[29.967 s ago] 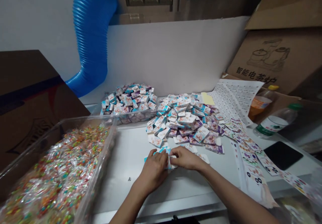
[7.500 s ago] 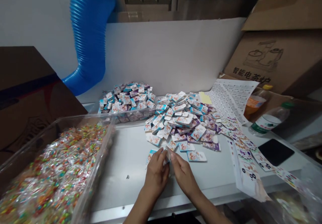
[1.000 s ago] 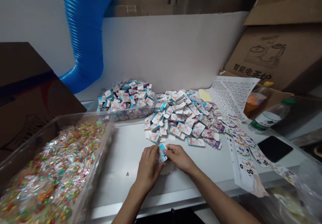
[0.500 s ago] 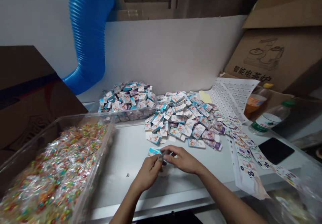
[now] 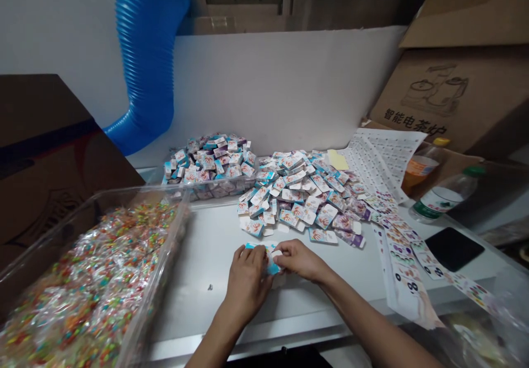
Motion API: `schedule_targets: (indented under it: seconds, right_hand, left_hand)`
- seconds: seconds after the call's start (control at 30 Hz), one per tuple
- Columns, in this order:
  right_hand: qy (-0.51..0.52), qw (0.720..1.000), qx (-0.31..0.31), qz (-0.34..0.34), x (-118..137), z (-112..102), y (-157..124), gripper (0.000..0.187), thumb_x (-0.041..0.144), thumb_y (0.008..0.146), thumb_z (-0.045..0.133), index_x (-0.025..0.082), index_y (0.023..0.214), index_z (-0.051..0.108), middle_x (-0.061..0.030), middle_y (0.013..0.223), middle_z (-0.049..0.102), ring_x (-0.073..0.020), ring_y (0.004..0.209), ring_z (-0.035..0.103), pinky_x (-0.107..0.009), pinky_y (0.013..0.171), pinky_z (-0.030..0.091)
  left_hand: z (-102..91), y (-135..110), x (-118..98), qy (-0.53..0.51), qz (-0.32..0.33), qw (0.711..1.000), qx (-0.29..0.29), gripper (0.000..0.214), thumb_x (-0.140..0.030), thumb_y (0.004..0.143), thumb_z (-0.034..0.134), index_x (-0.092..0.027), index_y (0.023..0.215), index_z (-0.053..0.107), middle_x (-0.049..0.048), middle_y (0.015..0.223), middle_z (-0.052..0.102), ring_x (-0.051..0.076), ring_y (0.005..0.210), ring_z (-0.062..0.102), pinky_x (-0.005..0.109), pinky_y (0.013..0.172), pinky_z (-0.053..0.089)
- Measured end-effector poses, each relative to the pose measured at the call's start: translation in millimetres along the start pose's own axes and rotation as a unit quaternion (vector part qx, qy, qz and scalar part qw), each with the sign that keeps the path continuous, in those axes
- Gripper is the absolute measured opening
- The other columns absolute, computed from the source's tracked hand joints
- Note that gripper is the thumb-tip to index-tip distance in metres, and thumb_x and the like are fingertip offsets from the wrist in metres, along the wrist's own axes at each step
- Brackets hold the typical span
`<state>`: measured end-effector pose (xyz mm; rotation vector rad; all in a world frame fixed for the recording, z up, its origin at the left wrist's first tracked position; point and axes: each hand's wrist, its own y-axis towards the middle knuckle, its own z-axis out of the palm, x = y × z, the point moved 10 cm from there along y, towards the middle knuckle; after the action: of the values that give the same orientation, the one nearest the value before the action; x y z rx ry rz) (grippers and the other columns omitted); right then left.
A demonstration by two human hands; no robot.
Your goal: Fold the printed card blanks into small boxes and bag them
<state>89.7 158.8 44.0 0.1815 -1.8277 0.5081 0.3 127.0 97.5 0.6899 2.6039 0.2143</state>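
Note:
Low over the near middle of the table, a small blue and white cardboard box [image 5: 273, 267] sits between my two hands. My left hand [image 5: 248, 277] lies over its left part with the fingers bent onto it. At the box's right end, my right hand [image 5: 300, 260] pinches a white end flap between thumb and forefinger. Parts of the box are covered by my fingers. Just beyond my hands, a loose pile of similar small boxes [image 5: 306, 191] spreads over the table, some with open flaps.
A clear bin [image 5: 180, 230] of colourful wrapped pieces stands at left. Behind it, a clear tray [image 5: 215, 190] is heaped with small boxes. Sticker sheets [image 5: 407, 280], a black phone-like slab [image 5: 453, 248] and two bottles, one green-capped [image 5: 444, 197], are at right.
Both hands have come down from a small greyish thing held between their fingertips onto the blue and white box. The left hand has turned palm down; the right now pinches the flap.

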Motion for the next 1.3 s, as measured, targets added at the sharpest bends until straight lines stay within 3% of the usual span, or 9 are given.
schedule_targets:
  seconds: [0.13,0.37,0.53,0.63,0.8,0.93,1.07,1.2,1.3]
  right_hand:
    - [-0.034,0.999,-0.001,-0.016,-2.5,-3.8,3.5,0.013,0.017,0.066,0.055,0.014,0.074,0.065,0.0050,0.051,0.051,-0.0077,0.046,0.043,-0.017,0.043,0.028]
    - [-0.063,0.996,-0.034,-0.047,12.1,-20.4,2.0,0.014,0.019,0.071,0.056,0.015,0.079,0.067,0.0066,0.050,0.040,-0.0072,0.049,0.034,-0.019,0.045,0.024]
    - [0.115,0.990,-0.045,-0.075,19.1,-16.2,-15.6,0.033,0.037,0.079,0.058,0.016,0.106,0.060,-0.0005,0.077,0.060,-0.0129,0.070,0.053,-0.024,0.066,0.041]
    - [0.223,0.970,-0.056,-0.081,14.3,-5.1,-25.1,0.037,0.037,0.076,0.062,0.018,0.107,0.060,-0.0039,0.093,0.064,-0.0180,0.090,0.056,-0.031,0.083,0.041]
    - [0.310,0.939,-0.140,-0.056,0.6,7.0,-30.8,0.034,0.037,0.077,0.060,0.017,0.104,0.061,-0.0071,0.098,0.065,-0.0211,0.090,0.058,-0.032,0.079,0.045]
    - [0.127,0.960,-0.230,-0.093,14.5,-0.8,-42.3,0.035,0.038,0.083,0.052,0.017,0.110,0.062,-0.0094,0.105,0.064,-0.0244,0.100,0.056,-0.037,0.089,0.042]
    - [-0.012,0.960,-0.254,-0.120,24.5,-2.3,-50.2,0.040,0.040,0.090,0.039,0.020,0.118,0.058,-0.0093,0.116,0.060,-0.0232,0.111,0.050,-0.039,0.101,0.034]
    - [0.001,0.959,-0.268,-0.091,14.5,-7.2,-48.4,0.043,0.044,0.089,0.041,0.018,0.117,0.060,-0.0095,0.103,0.066,-0.0238,0.098,0.058,-0.038,0.091,0.043]
    - [-0.088,0.947,-0.288,-0.110,25.0,-9.1,-51.8,0.039,0.036,0.090,0.040,0.019,0.118,0.059,-0.0094,0.092,0.068,-0.0232,0.087,0.060,-0.036,0.081,0.047]
  left_hand:
    - [-0.2,-2.6,-8.9,-0.006,0.033,0.999,-0.007,0.039,-0.009,0.071,0.051,-0.021,0.107,0.049,0.0037,0.097,0.062,0.022,0.092,0.055,0.052,0.103,0.023]
    - [10.3,-6.8,-3.9,-0.209,-0.003,0.978,0.020,0.058,-0.009,0.071,0.051,-0.024,0.126,0.038,0.0061,0.117,0.055,0.021,0.106,0.052,0.035,0.089,0.044]
    - [5.5,-4.1,13.2,-0.254,-0.064,0.964,-0.044,0.047,-0.015,0.077,0.050,-0.021,0.123,0.041,0.0075,0.115,0.055,0.021,0.104,0.052,0.037,0.090,0.043]
    - [2.5,-2.4,15.7,-0.247,-0.081,0.962,-0.081,0.036,-0.018,0.079,0.049,-0.020,0.114,0.045,0.0074,0.105,0.057,0.020,0.095,0.055,0.036,0.083,0.046]
    - [1.9,-5.7,4.1,-0.191,-0.024,0.972,-0.137,0.035,-0.011,0.080,0.044,-0.020,0.114,0.044,0.0090,0.113,0.054,0.020,0.105,0.053,0.036,0.088,0.046]
    - [4.1,-10.6,-7.4,-0.115,0.041,0.980,-0.157,0.041,-0.008,0.081,0.040,-0.017,0.121,0.042,0.0136,0.126,0.047,0.022,0.117,0.046,0.040,0.095,0.043]
    - [4.8,-10.9,-9.0,-0.112,0.042,0.981,-0.155,0.047,-0.008,0.082,0.038,-0.017,0.128,0.035,0.0143,0.124,0.050,0.022,0.116,0.048,0.042,0.093,0.045]
    - [-0.8,-13.4,-11.0,-0.112,0.051,0.972,-0.202,0.053,-0.007,0.083,0.039,-0.017,0.133,0.026,0.0140,0.120,0.054,0.021,0.113,0.051,0.038,0.088,0.049]
    - [-1.6,-16.4,-16.3,-0.074,0.076,0.968,-0.227,0.054,-0.008,0.084,0.041,-0.018,0.135,0.025,0.0152,0.122,0.053,0.022,0.114,0.051,0.040,0.089,0.049]
